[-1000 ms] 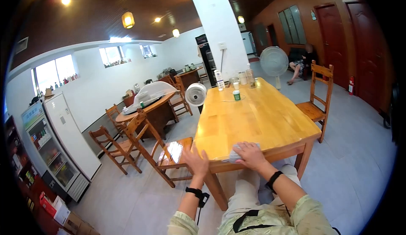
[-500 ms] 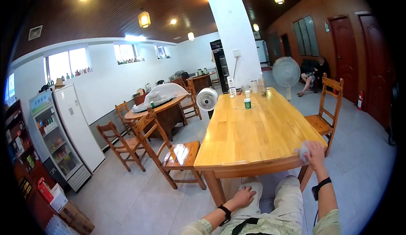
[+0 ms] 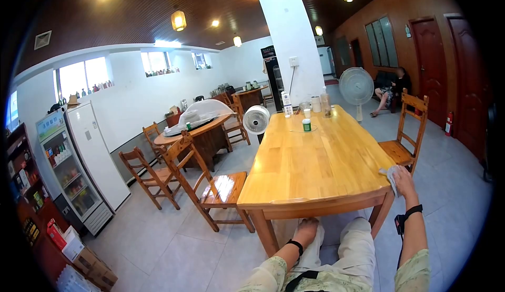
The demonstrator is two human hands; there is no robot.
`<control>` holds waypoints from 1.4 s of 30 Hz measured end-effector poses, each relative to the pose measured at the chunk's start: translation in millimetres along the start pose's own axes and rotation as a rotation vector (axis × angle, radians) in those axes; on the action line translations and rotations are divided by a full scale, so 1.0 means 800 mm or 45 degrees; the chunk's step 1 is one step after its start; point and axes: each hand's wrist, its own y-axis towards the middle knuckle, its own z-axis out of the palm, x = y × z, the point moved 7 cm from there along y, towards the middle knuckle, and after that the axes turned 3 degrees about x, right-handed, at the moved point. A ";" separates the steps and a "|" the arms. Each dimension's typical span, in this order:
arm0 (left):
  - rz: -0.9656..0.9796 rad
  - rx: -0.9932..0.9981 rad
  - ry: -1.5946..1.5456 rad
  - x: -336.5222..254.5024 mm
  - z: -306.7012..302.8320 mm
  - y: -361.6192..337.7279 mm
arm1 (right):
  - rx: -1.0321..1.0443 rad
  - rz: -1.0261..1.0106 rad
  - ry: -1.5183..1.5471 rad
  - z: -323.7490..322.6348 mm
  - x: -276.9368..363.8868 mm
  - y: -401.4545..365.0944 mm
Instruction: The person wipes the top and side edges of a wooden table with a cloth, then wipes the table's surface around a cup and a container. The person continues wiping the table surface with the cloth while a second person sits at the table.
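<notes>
My right hand (image 3: 404, 181) is closed on a whitish cloth (image 3: 391, 178) at the right front corner of the wooden table (image 3: 315, 171). The cloth lies against the table's edge, partly covered by my fingers. My left hand (image 3: 306, 230) rests on my left thigh, just below the table's front edge; its fingers are partly hidden and hard to make out. On the far part of the table stand a green and white jar (image 3: 306, 125), a small white cup (image 3: 307, 113), a white canister (image 3: 315, 104) and a clear bottle (image 3: 325, 106).
A standing fan (image 3: 356, 88) is behind the table, another fan (image 3: 256, 120) to its left. Wooden chairs flank it, one at the left (image 3: 223, 189), one at the right (image 3: 407, 134). A person (image 3: 394, 89) sits in the back. A round table (image 3: 202, 130) stands farther left.
My right hand and the cloth have moved right and slightly up, to the table's corner. My left hand has shifted slightly forward along my thigh, closer to the table's edge.
</notes>
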 end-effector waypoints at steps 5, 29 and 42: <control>-0.068 0.056 0.127 0.008 0.031 0.037 | -0.004 0.071 -0.127 0.004 0.004 -0.001; 0.174 0.099 0.015 0.000 0.028 -0.022 | -0.063 -0.660 -0.064 0.114 0.423 -0.085; 0.089 0.081 0.431 -0.018 0.035 0.012 | -0.006 -0.744 0.041 0.073 0.355 -0.081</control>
